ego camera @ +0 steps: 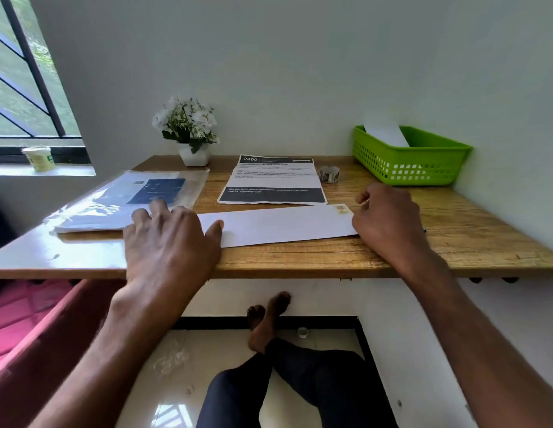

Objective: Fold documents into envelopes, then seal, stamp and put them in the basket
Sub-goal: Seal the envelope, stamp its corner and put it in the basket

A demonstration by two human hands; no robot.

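A long white envelope [278, 225] lies flat on the wooden table [454, 230], with a small stamp [341, 209] at its far right corner. My left hand [168, 236] rests palm down on the envelope's left end, fingers spread. My right hand [388, 217] sits at the envelope's right end beside the stamp, fingers curled, nothing visibly in it. Behind the envelope lies a printed document [273, 180]. A roll of stamps [329, 173] stands to its right. The green basket [414, 168] at the back right holds one white envelope [386, 134].
A clear plastic sleeve with papers [127, 199] lies on the table's left side. A white pot of flowers [189, 131] stands against the wall. A small tub [39, 157] sits on the windowsill. My crossed legs [269, 366] show under the table.
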